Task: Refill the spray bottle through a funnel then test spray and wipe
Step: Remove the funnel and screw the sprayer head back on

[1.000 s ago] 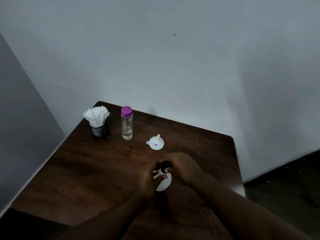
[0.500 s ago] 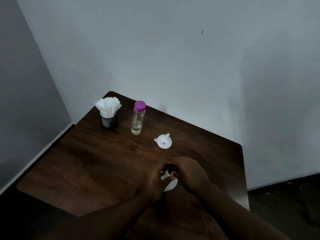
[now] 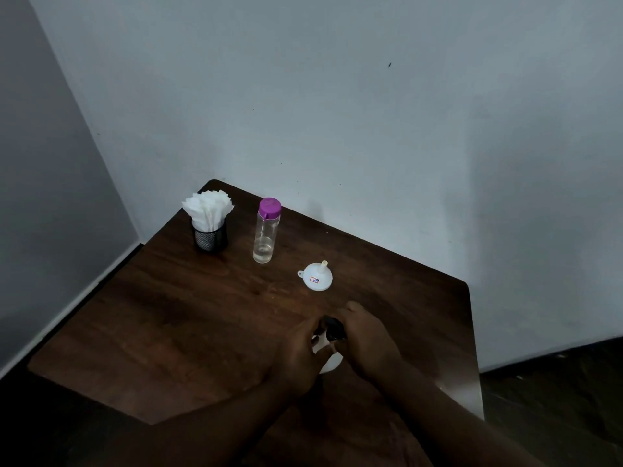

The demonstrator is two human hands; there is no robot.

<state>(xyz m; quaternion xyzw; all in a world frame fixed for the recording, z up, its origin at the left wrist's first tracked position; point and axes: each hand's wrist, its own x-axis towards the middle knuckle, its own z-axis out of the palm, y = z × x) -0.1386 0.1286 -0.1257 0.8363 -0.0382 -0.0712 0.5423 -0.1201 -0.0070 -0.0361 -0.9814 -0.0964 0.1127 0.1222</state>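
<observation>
A small white spray bottle (image 3: 329, 364) with a black spray head (image 3: 333, 328) stands on the dark wooden table (image 3: 188, 315) near its front right. My left hand (image 3: 300, 355) grips the white body from the left. My right hand (image 3: 365, 338) curls round the black head from the right. Most of the bottle is hidden by both hands. A white funnel (image 3: 317, 277) lies upside down, spout up, just behind my hands. A clear bottle (image 3: 266, 230) with a purple cap and a little liquid stands further back.
A black mesh cup holding white paper napkins (image 3: 209, 219) stands at the table's back left corner. A pale wall runs close behind the table and on the left. The table's right edge (image 3: 472, 332) drops to a dark floor.
The camera has shifted, so the scene sits further right and lower in view. Both hands stay on the spray bottle, with the right hand still round the black head.
</observation>
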